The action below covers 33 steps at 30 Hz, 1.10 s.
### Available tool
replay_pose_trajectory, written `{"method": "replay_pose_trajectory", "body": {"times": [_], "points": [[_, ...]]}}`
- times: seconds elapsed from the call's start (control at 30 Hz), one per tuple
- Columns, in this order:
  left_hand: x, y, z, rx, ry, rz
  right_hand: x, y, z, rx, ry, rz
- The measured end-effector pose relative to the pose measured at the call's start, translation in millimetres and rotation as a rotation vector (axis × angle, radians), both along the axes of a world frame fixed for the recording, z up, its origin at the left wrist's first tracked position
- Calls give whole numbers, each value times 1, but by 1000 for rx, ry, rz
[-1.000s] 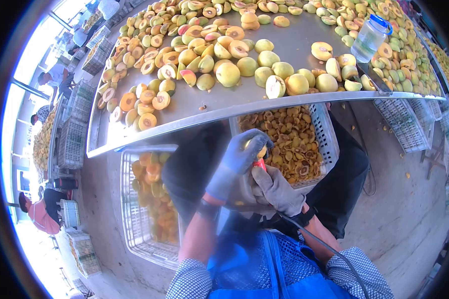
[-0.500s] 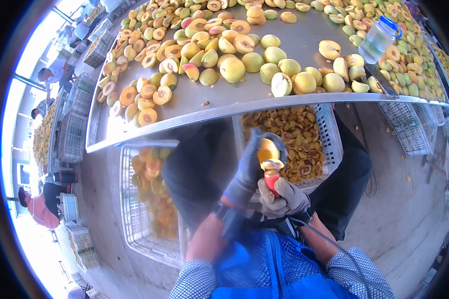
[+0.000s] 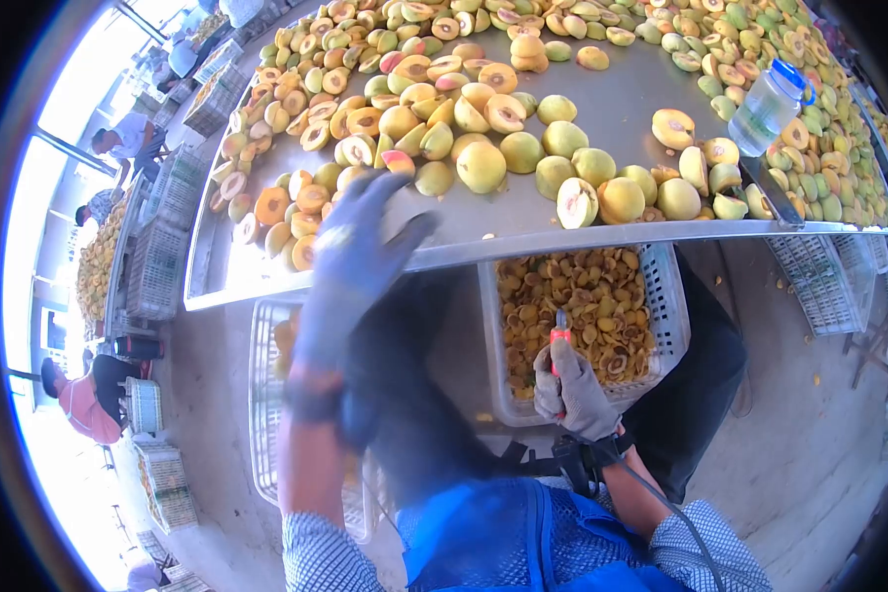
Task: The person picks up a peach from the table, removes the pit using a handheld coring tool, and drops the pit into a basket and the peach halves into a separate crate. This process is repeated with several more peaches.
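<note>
My left hand (image 3: 363, 247), in a grey glove, is raised at the table's near edge by the halved peaches (image 3: 357, 150). Its fingers are spread and somewhat blurred, and I see nothing held in it. My right hand (image 3: 580, 390), also gloved, grips a red-handled tool with a short metal tip (image 3: 560, 340), pointing away from me. That tip is above a white crate (image 3: 668, 306) of cut fruit pieces (image 3: 572, 286) below the table. Part of a second crate (image 3: 264, 395) at the left is hidden behind my left arm.
The metal table (image 3: 602, 94) has a raised front rim and carries many peach halves. A water bottle (image 3: 760, 113) with a blue lid stands at its right, near a dark flat blade-like piece (image 3: 772, 192). Stacked crates and people, including one in pink (image 3: 89, 405), are at the left.
My left hand has moved from beside the tool up and left to the table edge. The fruit piece held between my hands is gone from them. My right hand has shifted slightly right.
</note>
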<state>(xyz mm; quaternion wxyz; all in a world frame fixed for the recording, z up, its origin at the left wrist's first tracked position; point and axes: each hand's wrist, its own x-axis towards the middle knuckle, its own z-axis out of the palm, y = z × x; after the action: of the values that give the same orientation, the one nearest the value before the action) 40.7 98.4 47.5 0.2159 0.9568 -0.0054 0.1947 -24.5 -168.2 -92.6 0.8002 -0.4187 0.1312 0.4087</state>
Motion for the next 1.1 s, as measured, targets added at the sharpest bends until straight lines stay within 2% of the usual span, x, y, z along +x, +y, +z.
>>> {"method": "replay_pose_trajectory", "body": {"times": [0.07, 0.13, 0.27, 0.33, 0.37, 0.4, 0.47, 0.53, 0.57, 0.6, 0.67, 0.73, 0.8, 0.87, 0.9, 0.97, 1.03, 1.1], "points": [[58, -10, -25, 169, -12, -155, -3, -2, -1, -66, -44, 8], [103, -27, -44, 243, 231, -161, -8, -7, -4, -65, -12, -3], [112, -35, -50, 284, 187, -60, -6, -19, 2, -83, -42, -38], [87, -26, -52, -671, 157, -102, -4, -19, 1, -51, -39, -55], [61, -34, -30, -1055, 158, -173, -3, -17, -2, -147, -205, -53], [44, -28, -30, -1209, 212, -285, -1, -13, -4, -241, -375, -49], [5, -50, -26, -1274, 154, -197, 5, -1, 28, -230, -311, -8], [-17, -62, -47, -1276, 34, -216, 7, 8, 44, -317, -659, -1], [-29, -67, -51, -1610, 82, -288, 7, 10, 55, -249, -655, 10], [-34, -79, -54, -1393, 31, -244, 8, 10, 61, -259, -650, 8], [-40, -85, -70, -1811, 194, -198, 11, 13, 73, -381, -696, 49], [-36, -90, -114, -1860, 150, -203, 10, 20, 80, -426, -630, 69], [-36, -100, -123, -1901, 101, -206, 9, 25, 61, -465, -832, 38], [-44, -112, -97, -1263, -11, -169, 4, 28, 60, -397, -736, 23], [-48, -115, -81, -1627, 60, -230, 4, 28, 58, -427, -704, 37], [-48, -117, -81, -1598, 34, -243, 3, 28, 54, -455, -670, 47], [-50, -121, -80, -1569, 8, -251, 2, 28, 52, -551, -812, 47], [-51, -124, -75, -1555, 8, -135, 3, 30, 60, -543, -789, 44]]}}
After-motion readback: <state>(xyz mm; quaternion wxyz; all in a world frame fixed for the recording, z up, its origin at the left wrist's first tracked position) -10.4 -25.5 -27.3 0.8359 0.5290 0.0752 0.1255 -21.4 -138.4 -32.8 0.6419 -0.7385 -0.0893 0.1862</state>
